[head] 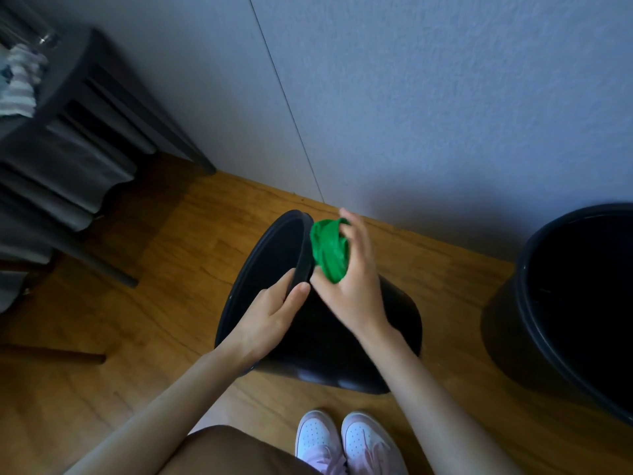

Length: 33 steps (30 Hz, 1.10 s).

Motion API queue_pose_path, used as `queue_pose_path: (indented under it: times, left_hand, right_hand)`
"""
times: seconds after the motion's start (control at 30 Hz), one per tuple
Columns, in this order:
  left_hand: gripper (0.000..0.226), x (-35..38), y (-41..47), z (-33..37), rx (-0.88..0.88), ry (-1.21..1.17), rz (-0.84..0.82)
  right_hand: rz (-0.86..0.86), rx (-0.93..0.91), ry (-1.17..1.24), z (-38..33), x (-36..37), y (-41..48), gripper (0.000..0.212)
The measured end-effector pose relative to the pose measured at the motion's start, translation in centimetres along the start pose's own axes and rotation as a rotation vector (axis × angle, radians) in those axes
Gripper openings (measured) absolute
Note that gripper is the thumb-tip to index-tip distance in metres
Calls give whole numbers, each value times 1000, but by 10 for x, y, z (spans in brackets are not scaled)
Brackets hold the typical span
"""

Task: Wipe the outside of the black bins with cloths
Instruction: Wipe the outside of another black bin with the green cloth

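Green cloth (329, 249) is bunched in the right hand (352, 269) against the upper outside of the tipped black bin (342, 337), steadied at its rim by the left hand (270, 311); downward strokes seem called for next.

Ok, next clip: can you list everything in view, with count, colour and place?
tilted bin: 1, black, centre floor, opening tipped leftward
second bin: 1, black, right edge, upright
cloth: 1, green, bunched against the tilted bin's outside near the rim
slatted furniture: 1, dark, upper left
glass: 1, clear, top left corner
striped fabric: 1, white and grey, far left
floor: brown wood
wall: grey-blue, behind the bins
shoes: 2, white and pink, bottom centre
left hand: grips the tilted bin's rim
right hand: holds the cloth
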<state>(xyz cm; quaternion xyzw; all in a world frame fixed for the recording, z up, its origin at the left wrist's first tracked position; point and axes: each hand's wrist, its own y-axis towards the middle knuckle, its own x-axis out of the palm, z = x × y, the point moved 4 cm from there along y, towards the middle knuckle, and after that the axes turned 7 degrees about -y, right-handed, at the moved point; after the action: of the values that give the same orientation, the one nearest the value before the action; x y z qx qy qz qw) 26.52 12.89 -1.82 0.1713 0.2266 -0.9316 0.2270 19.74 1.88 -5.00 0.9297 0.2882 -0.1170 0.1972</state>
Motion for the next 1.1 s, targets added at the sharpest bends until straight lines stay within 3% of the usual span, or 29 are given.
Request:
queue_pose_path:
  times: [0.1,0.23,0.33,0.43,0.63,0.77,1.0,1.1]
  left_hand:
    - [55,1,-1,-1,14,-11,-46]
    - [50,1,-2,0,7,-69,-47]
    - [41,3,-1,2,23,-55,-77]
    - [39,3,0,1,23,-78,-70]
    - [24,-3,-5,-1,3,-81,36]
    - [24,-1,-8,5,-7,-94,97]
    - [18,-6,-6,-1,15,-49,61]
    - [26,-2,-4,1,44,-36,2]
  right_hand:
    - [-90,224,0,44,1,19,59]
    - [-187,547,-50,110,-6,15,77]
    - [-141,640,-65,123,-20,-5,62]
    - [-47,573,-136,109,-28,-21,57]
    - [-26,124,30,16,5,-33,50]
    - [-43,94,11,26,6,-18,53]
    - [-89,644,-217,156,-29,-27,61]
    - [-124,813,-278,186,-44,-52,67]
